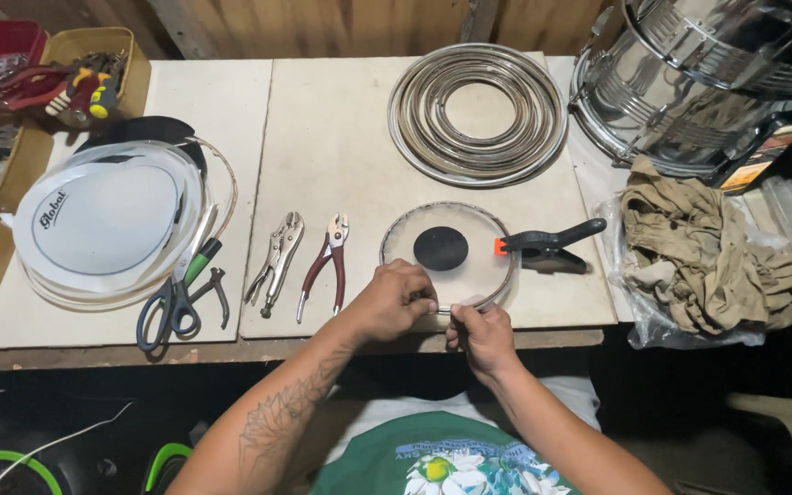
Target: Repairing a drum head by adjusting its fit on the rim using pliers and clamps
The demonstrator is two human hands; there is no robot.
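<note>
Clear drumhead with black dot, orange-tipped black clamp.

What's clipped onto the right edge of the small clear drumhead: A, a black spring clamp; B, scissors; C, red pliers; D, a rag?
A: a black spring clamp with an orange tip bites the right rim of the drumhead; the pliers and scissors lie to its left on the table.

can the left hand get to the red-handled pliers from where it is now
Probably yes: the left hand rests on the near rim of the small drumhead, and the red-handled pliers lie just beside it on bare board, nothing between them.
</note>
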